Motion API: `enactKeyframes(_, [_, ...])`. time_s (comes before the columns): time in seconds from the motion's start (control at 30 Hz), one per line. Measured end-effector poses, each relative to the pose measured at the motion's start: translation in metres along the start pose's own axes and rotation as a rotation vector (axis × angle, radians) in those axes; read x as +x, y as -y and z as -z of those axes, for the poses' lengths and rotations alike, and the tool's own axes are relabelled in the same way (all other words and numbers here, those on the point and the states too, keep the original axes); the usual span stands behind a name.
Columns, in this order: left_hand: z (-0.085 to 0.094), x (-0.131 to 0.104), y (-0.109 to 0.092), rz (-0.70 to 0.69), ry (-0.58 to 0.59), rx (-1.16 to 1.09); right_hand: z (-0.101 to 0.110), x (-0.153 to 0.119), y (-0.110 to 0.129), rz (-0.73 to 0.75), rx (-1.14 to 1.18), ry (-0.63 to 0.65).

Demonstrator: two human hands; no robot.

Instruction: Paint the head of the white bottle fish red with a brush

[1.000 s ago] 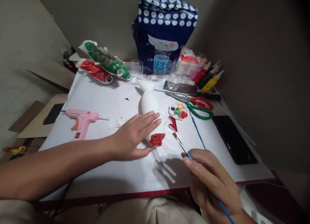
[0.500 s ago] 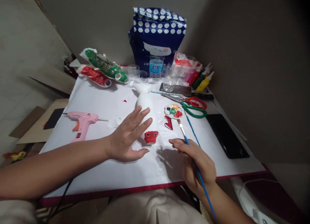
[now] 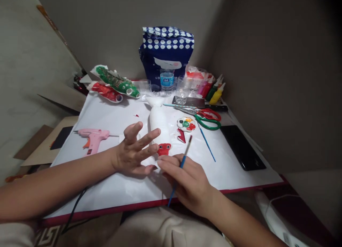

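A white fish figure [image 3: 157,119] with a red painted face [image 3: 164,149] lies on the white-covered table, its tail pointing away from me. Just left of the face, my left hand [image 3: 139,150] is spread with its fingers apart and nothing in it. My right hand [image 3: 187,179] grips a blue-handled paintbrush [image 3: 183,162], bristles up, with its fingertips close to my left thumb. Beyond the brush sit a flower-shaped palette [image 3: 186,124] with red, orange, green and black paint and a dark red cut piece [image 3: 181,135]. Part of the face is hidden behind my right fingers.
A pink glue gun [image 3: 93,137] lies left. Green [image 3: 117,81] and red [image 3: 104,91] painted fish rest behind it. Scissors [image 3: 207,120], a knife [image 3: 189,102], another brush [image 3: 207,144] and a black phone [image 3: 243,147] lie right. Cups, paint bottles [image 3: 217,93] and a blue bag [image 3: 168,54] stand at the back.
My right hand has moved left, toward my left hand, and tilted the brush more upright, away from the palette. My left hand has turned slightly, fingers still spread. The view has shifted a little.
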State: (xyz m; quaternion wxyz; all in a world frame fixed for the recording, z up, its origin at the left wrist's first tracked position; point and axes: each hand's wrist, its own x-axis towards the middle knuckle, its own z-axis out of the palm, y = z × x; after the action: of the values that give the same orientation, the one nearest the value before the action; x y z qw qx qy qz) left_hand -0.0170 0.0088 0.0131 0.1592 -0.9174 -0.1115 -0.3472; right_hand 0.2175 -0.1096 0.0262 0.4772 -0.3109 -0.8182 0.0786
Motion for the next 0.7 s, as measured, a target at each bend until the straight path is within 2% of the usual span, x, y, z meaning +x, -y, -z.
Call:
enactKeyframes(0.13, [0.005, 0.007, 0.006, -0.097, -0.062, 0.034, -0.015, 0.006, 0.0, 0.005, -0.017, 0.057])
enactKeyframes(0.27, [0.013, 0.008, 0.01, -0.156, -0.034, 0.067, -0.019, 0.004, 0.001, -0.034, 0.008, 0.011])
enactKeyframes(0.4, [0.024, 0.014, 0.013, -0.186, -0.011, 0.084, -0.007, 0.003, 0.007, -0.042, 0.094, -0.06])
enactKeyframes(0.5, [0.032, 0.025, 0.016, -0.192, -0.105, 0.127, 0.005, 0.001, 0.013, -0.066, 0.121, -0.061])
enactKeyframes(0.6, [0.041, 0.031, 0.022, -0.191, -0.111, 0.19, 0.017, -0.002, 0.018, -0.093, 0.142, -0.07])
enactKeyframes(0.7, [0.052, 0.027, 0.033, -0.194, -0.12, 0.298, 0.029, -0.006, 0.023, -0.094, 0.165, -0.105])
